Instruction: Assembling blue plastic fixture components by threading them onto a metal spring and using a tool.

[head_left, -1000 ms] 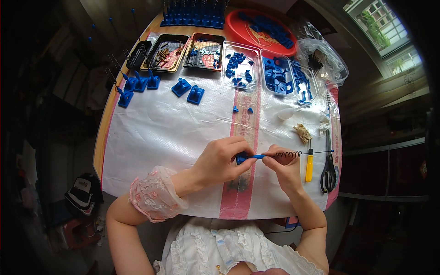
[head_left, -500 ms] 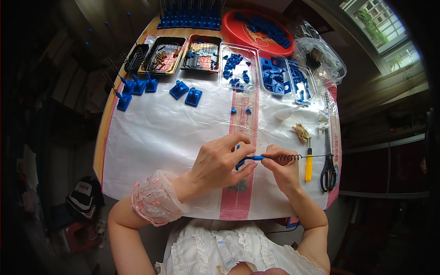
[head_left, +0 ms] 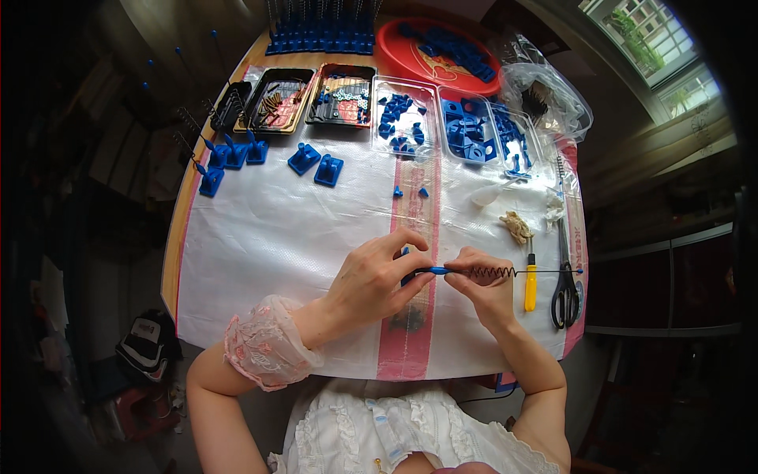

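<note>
My left hand (head_left: 377,272) grips a blue plastic base (head_left: 406,267) between thumb and fingers, which partly hide it. From the base a blue tapered stem (head_left: 439,271) points right, towards my right hand (head_left: 483,286). My right hand pinches the near end of a dark coiled spring wire (head_left: 496,272) where it meets the stem. Past the coil, the wire runs straight out to a small blue tip (head_left: 580,271). Whether wire and stem are joined is hidden by my fingertips. Two small blue pieces (head_left: 423,192) lie beyond my hands.
Several blue bases (head_left: 328,169) stand at the far left, some with wires. Behind are black trays (head_left: 314,118) of small parts, clear boxes (head_left: 433,141) of blue pieces and a red basin (head_left: 395,59). Rightward lie a yellow-handled screwdriver (head_left: 530,288), black scissors (head_left: 564,300) and a crumpled cloth (head_left: 515,227).
The wire's blue tip has shifted a little to the right. Less of the blue stem shows between my hands. The whole view has shifted slightly; both hands keep their hold.
</note>
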The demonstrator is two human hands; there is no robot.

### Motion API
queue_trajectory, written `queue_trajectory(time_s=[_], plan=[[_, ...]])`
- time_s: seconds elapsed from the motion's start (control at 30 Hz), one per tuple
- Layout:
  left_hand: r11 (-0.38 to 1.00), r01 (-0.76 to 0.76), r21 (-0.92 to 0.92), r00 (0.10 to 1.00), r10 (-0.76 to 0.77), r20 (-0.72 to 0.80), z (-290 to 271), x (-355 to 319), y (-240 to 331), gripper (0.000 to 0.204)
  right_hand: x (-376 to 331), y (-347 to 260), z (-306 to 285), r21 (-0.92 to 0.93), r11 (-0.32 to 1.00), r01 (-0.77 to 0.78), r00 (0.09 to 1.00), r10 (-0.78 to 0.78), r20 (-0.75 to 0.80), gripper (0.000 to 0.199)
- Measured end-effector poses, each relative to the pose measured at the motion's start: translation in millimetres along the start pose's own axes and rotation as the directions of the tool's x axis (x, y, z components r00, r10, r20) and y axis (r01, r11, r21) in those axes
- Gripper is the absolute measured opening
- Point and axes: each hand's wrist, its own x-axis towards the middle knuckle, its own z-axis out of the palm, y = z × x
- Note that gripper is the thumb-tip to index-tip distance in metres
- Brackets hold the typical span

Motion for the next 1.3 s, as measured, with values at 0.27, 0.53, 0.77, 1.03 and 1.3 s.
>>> queue_trajectory(time_s=[0.27,0.53,0.77,1.03,1.3], plan=[[1.000,-0.019,-0.012,1.000,0.019,-0.004,2.3,-1.0,-2.8,0.016,0.8,4.5,0.5,-0.029,0.999,0.019,1.000,-0.020,-0.006,0.016],[0.997,0.010,-0.076,1.000,-0.009,0.012,3.4,-2.1,-3.2,0.016,-0.4,3.2,-0.7,-0.052,0.998,0.025,1.000,-0.024,0.004,0.016],[0.994,0.012,-0.107,1.000,-0.010,0.011,3.8,-2.1,-3.8,0.018,-0.3,1.5,0.0,-0.027,0.999,0.022,1.000,-0.021,0.018,0.016],[0.992,0.024,-0.125,1.000,-0.022,0.019,3.2,-1.6,-3.7,0.020,-0.5,3.7,-0.3,-0.019,0.999,0.048,0.999,-0.048,0.017,0.016],[0.958,0.154,-0.243,0.987,-0.137,0.088,0.9,-0.9,-2.6,0.028,-1.1,6.1,2.8,-0.028,0.998,0.051,0.998,-0.052,-0.033,0.015]])
